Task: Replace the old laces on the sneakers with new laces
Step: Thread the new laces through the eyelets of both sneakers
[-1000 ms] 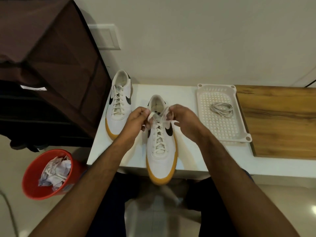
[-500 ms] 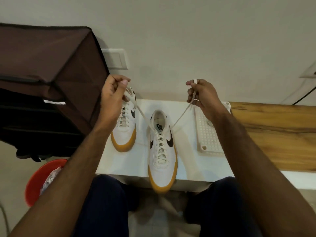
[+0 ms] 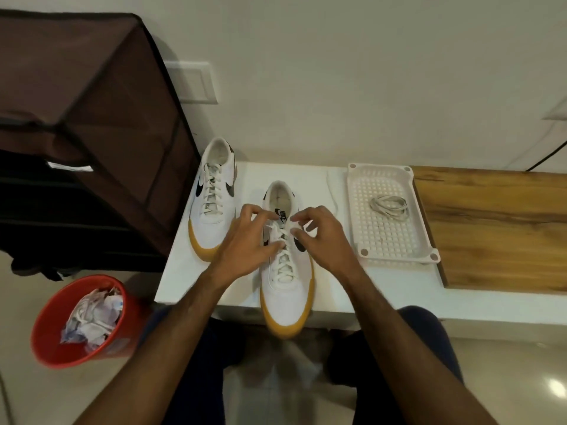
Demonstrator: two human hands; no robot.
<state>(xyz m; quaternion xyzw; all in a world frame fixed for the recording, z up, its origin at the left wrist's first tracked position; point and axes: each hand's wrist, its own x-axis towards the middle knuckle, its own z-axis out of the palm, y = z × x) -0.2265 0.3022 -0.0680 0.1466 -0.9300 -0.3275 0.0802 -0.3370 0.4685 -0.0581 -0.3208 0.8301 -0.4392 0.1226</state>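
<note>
Both hands work at the top eyelets of the near sneaker [image 3: 287,271], whose toe overhangs the desk's [image 3: 190,271] front edge; the left hand [image 3: 245,243] and the right hand [image 3: 322,237] each pinch its lace [image 3: 283,237]. The second sneaker [image 3: 213,197] sits at the desk's left edge

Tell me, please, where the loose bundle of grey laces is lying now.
In the head view, the loose bundle of grey laces lies inside the white perforated plastic tray, on the right side, between the near white sneaker with the tan sole and the wooden board.
</note>
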